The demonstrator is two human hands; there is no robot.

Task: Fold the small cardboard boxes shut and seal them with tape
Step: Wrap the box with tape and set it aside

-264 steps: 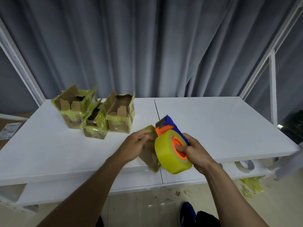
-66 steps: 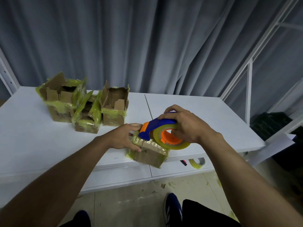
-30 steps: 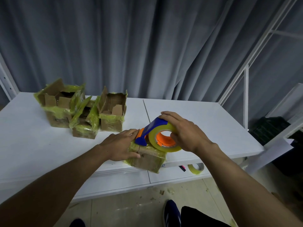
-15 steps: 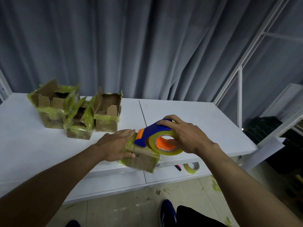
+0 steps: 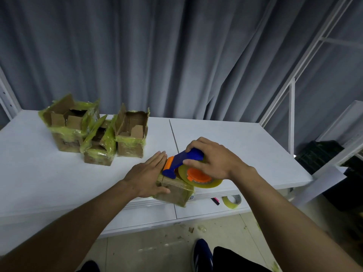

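A small closed cardboard box (image 5: 174,191) wrapped in yellowish tape sits at the front edge of the white table (image 5: 245,146). My left hand (image 5: 146,175) lies flat on its left side and top, fingers extended. My right hand (image 5: 211,159) grips a blue and orange tape dispenser (image 5: 182,161) with a yellow tape roll (image 5: 202,179); the dispenser lies on top of the box. Three open, tape-covered boxes (image 5: 96,130) stand in a cluster at the back left of the table.
A spare tape roll (image 5: 231,201) and a pink marker (image 5: 215,201) lie on the lower shelf under the table's front. A white metal frame (image 5: 290,107) rises at the right. Grey curtains hang behind. Scraps litter the floor by my shoes (image 5: 202,256).
The left hand has flattened and its fingers now stretch out over the box top. The dispenser stays pressed on the box, shifted slightly. The view has drifted a little.
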